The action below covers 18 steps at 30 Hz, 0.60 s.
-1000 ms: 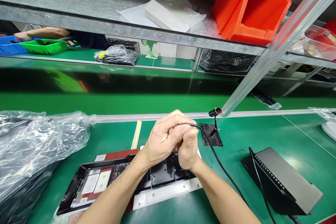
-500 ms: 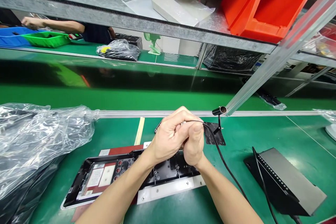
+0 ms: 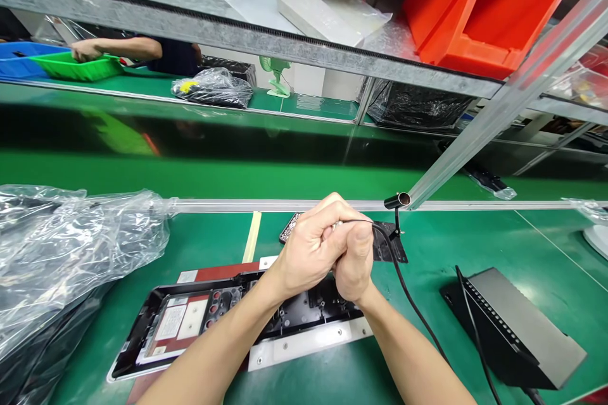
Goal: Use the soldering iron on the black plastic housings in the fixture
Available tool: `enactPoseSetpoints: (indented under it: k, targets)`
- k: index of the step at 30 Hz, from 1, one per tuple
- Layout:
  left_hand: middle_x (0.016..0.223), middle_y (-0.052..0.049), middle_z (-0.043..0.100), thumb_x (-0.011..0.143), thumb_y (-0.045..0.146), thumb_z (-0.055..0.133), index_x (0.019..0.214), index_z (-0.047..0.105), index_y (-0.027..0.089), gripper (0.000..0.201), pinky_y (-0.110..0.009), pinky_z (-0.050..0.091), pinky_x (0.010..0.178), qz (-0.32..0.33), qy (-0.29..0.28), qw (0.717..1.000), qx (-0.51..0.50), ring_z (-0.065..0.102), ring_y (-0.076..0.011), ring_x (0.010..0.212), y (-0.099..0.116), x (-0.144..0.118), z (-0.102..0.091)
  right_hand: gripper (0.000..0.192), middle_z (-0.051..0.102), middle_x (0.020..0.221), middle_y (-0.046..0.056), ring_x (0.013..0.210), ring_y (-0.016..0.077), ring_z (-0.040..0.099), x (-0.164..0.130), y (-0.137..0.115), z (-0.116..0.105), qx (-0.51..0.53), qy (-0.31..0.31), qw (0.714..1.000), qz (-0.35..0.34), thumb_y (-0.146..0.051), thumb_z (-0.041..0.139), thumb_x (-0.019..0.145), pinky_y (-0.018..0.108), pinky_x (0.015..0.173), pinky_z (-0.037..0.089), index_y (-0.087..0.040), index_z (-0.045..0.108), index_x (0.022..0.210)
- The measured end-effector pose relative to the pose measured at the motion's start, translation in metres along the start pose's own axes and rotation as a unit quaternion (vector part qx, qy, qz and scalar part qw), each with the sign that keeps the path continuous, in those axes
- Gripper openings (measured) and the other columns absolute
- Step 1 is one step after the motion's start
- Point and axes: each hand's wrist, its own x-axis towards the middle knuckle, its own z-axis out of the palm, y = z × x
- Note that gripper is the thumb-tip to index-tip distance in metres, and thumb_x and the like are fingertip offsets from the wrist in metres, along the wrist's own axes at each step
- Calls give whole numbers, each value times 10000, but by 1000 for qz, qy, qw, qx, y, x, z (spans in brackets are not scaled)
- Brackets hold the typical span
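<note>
My left hand [image 3: 308, 253] and my right hand [image 3: 354, 259] are pressed together with their fingers closed on a black cable [image 3: 418, 314]. A thin end of that cable shows above the knuckles, and its thicker length curves down to the right. The fingers hide just how the end is gripped. Below both hands lies a long black plastic housing [image 3: 304, 311], inner side up, on a dark red fixture [image 3: 213, 272] with a white strip [image 3: 308, 343] along the near side. Part of a small speckled black piece [image 3: 289, 228] shows behind my left hand.
Clear plastic bags [image 3: 80, 240] heap at the left. A black-and-grey box [image 3: 517, 329] with a cable stands right. A black tube holder [image 3: 397, 201] rises near the metal post [image 3: 475, 133]. Overhead, a shelf carries a red bin [image 3: 479, 19]. A co-worker's hand [image 3: 88, 50] is over a green tray [image 3: 76, 68].
My two hands have shifted very slightly right, still closed together on the cable. More of the speckled piece shows. The co-worker's hand has moved right, from the blue bin to the green tray.
</note>
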Motion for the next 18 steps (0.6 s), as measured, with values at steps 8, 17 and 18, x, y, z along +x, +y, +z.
enactPoseSetpoints:
  k: [8, 17, 18]
  targets:
    - [971, -83, 692, 1026, 365, 523, 1019, 734, 197, 269, -346, 504, 812, -2, 4, 1000, 10, 630, -203, 903, 0, -2, 0, 579, 413, 622, -3, 569, 140, 405, 0, -3, 1, -5, 5, 1000, 10, -697, 383, 944, 305, 532, 355, -213, 450, 633]
    - [916, -71, 663, 1024, 395, 519, 968, 722, 195, 290, -336, 491, 788, 2, 11, 1000, -5, 604, -196, 861, -2, -2, 0, 596, 371, 589, -7, 562, 140, 386, 1, -1, 0, -31, 8, 999, -3, -685, 381, 949, 310, 537, 335, -220, 386, 576]
    - [910, -68, 658, 1024, 388, 521, 971, 721, 195, 283, -334, 488, 785, 2, 10, 1000, -5, 602, -194, 859, -2, -2, 0, 598, 375, 585, -8, 557, 139, 394, 1, 0, -1, -29, 7, 1000, -4, -684, 386, 949, 309, 533, 333, -219, 385, 574]
